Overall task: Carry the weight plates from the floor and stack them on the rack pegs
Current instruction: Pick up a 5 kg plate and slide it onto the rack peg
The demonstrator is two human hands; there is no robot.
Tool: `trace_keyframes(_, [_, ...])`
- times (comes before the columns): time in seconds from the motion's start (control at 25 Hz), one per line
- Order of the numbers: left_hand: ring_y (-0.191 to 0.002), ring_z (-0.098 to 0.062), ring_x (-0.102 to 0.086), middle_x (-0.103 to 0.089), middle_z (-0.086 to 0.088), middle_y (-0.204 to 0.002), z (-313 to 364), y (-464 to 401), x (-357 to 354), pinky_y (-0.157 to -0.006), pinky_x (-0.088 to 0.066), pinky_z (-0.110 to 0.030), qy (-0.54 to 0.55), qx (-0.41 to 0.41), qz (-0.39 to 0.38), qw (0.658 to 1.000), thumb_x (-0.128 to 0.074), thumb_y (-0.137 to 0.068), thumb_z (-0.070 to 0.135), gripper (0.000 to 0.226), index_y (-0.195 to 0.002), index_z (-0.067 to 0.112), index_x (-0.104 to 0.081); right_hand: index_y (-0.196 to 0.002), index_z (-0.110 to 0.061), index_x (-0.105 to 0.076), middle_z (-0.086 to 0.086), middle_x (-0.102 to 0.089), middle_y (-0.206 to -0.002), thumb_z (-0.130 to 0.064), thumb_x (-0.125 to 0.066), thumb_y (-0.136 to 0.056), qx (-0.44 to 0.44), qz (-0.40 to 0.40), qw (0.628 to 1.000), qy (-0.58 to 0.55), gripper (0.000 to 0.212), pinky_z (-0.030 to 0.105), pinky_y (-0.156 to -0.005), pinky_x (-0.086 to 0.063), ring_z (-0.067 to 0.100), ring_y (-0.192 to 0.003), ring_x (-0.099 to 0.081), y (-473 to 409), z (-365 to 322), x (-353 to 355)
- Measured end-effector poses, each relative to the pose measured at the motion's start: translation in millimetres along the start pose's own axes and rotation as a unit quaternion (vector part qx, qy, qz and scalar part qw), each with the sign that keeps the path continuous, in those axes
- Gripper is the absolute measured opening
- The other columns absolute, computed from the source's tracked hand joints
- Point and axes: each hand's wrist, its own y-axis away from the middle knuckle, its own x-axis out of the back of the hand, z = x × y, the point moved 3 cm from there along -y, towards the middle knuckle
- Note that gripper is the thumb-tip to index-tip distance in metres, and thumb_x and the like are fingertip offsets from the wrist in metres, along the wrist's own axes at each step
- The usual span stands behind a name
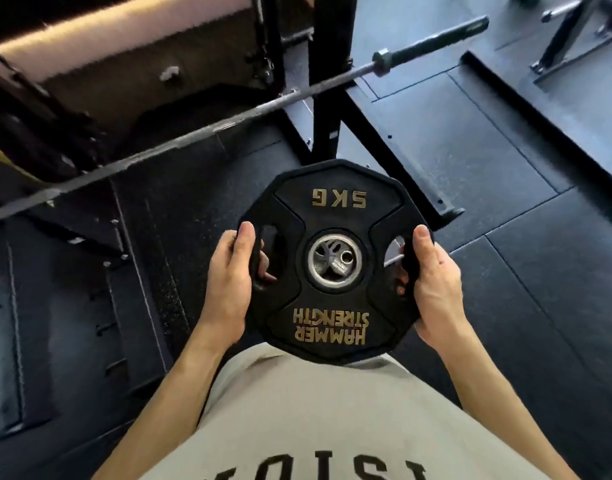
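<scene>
Weight plate (335, 261) in left hand (230, 289) and right hand (434, 285), above floor (505, 254).

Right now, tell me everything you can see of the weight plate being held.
The weight plate is black, many-sided and rubbery-looking, with gold lettering reading 5KG and HAMMER STRENGTH, upside down to the camera. A worn metal ring lines its centre hole. It is held roughly flat in front of the person's pale shirt, off the floor. The left hand and right hand grip opposite grip slots, thumbs on top.
</scene>
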Motion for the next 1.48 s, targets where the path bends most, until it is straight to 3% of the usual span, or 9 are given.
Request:
trace_keyframes(0.12, [-0.062, -0.009, -0.053, -0.053, 0.000, -0.068, 5.5, 49.1, 10.9, -0.054, -0.048, -0.021, 0.043, -0.012, 0.112, 0.993, -0.046, -0.099, 0.040, 0.034, -0.089, 0.009, -0.055, -0.083, -0.011, -0.053, -0.002, -0.050, -0.051, -0.057, -0.055, -0.084, 0.006, -0.098, 0.994, 0.041, 0.046, 0.021, -0.041, -0.037, 0.012, -0.043, -0.044, 5.9, -24.6, -10.0])
trace_keyframes(0.24, [-0.066, -0.009, -0.055, -0.059, 0.007, -0.069, 4.4, 96.1, 23.7, -0.063, -0.046, -0.026, 0.091, -0.019, 0.217, 0.972, -0.050, -0.097, 0.042, 0.030, -0.077, 0.021, -0.058, -0.082, -0.010, -0.053, -0.003, -0.049, -0.050, -0.054, -0.054, -0.088, 0.014, -0.186, 0.979, 0.085, 0.045, 0.021, -0.041, -0.037, 0.012, -0.042, -0.043, 15.3, -37.5, -24.3])
trace_keyframes(0.48, [-0.070, -0.009, -0.054, -0.059, 0.004, -0.074, -9.7, 202.2, 67.9, -0.070, -0.047, -0.027, 0.159, -0.059, 0.422, 0.891, -0.051, -0.098, 0.041, 0.031, -0.075, 0.020, -0.057, -0.083, -0.012, -0.056, 0.000, -0.048, -0.053, -0.049, -0.055, -0.093, 0.021, -0.377, 0.915, 0.142, 0.039, 0.022, -0.042, -0.035, 0.014, -0.045, -0.041, 71.0, -29.6, -86.3])
trace_keyframes(0.64, [-0.081, -0.023, -0.050, -0.053, -0.008, -0.085, -29.0, 278.4, 113.6, -0.077, -0.042, -0.042, 0.177, -0.057, 0.517, 0.835, -0.054, -0.090, 0.054, 0.040, -0.081, 0.015, -0.055, -0.086, -0.005, -0.054, 0.003, -0.046, -0.053, -0.048, -0.058, -0.092, 0.016, -0.487, 0.859, 0.157, 0.044, 0.022, -0.041, -0.035, 0.017, -0.045, -0.040, 139.4, 1.6, -136.3])
trace_keyframes(0.76, [-0.079, -0.023, -0.043, -0.049, -0.005, -0.086, -46.0, 342.8, 155.9, -0.074, -0.037, -0.043, 0.197, -0.069, 0.590, 0.780, -0.053, -0.088, 0.056, 0.056, -0.083, 0.001, -0.049, -0.087, -0.006, -0.055, 0.005, -0.045, -0.056, -0.050, -0.062, -0.088, -0.007, -0.564, 0.809, 0.168, 0.045, 0.025, -0.041, -0.035, 0.018, -0.046, -0.039, 211.3, 37.7, -173.7])
trace_keyframes(0.92, [-0.069, -0.022, -0.046, -0.051, -0.008, -0.076, -69.7, 424.0, 224.6, -0.068, -0.040, -0.041, 0.208, -0.079, 0.642, 0.733, -0.053, -0.092, 0.054, 0.049, -0.085, 0.006, -0.051, -0.089, -0.008, -0.053, 0.003, -0.045, -0.057, -0.047, -0.060, -0.092, -0.029, -0.614, 0.767, 0.184, 0.040, 0.024, -0.042, -0.037, 0.015, -0.047, -0.039, 309.7, 93.5, -212.2])
trace_keyframes(1.12, [-0.059, -0.014, -0.047, -0.052, 0.003, -0.062, -86.9, 506.9, 317.1, -0.061, -0.043, -0.035, 0.196, -0.083, 0.697, 0.685, -0.048, -0.098, 0.047, 0.039, -0.087, 0.010, -0.053, -0.082, -0.011, -0.054, 0.000, -0.047, -0.058, -0.047, -0.059, -0.093, -0.044, -0.669, 0.712, 0.208, 0.037, 0.024, -0.043, -0.037, 0.012, -0.048, -0.041, 429.0, 148.9, -266.8])
trace_keyframes(1.24, [-0.056, -0.013, -0.047, -0.050, 0.002, -0.059, -94.3, 533.2, 366.4, -0.053, -0.046, -0.025, 0.195, -0.086, 0.714, 0.667, -0.046, -0.098, 0.045, 0.038, -0.087, 0.008, -0.052, -0.080, -0.012, -0.054, 0.000, -0.049, -0.058, -0.045, -0.059, -0.093, -0.052, -0.686, 0.695, 0.208, 0.035, 0.024, -0.042, -0.036, 0.011, -0.047, -0.041, 477.3, 175.9, -301.1])
trace_keyframes(1.48, [-0.055, -0.013, -0.046, -0.048, -0.001, -0.061, -107.6, 552.5, 487.0, -0.051, -0.045, -0.023, 0.215, -0.085, 0.741, 0.630, -0.045, -0.100, 0.043, 0.038, -0.088, 0.007, -0.052, -0.081, -0.011, -0.056, 0.001, -0.047, -0.053, -0.057, -0.064, -0.081, -0.044, -0.709, 0.664, 0.236, 0.046, 0.023, -0.040, -0.035, 0.015, -0.044, -0.041, 559.0, 244.0, -407.7])
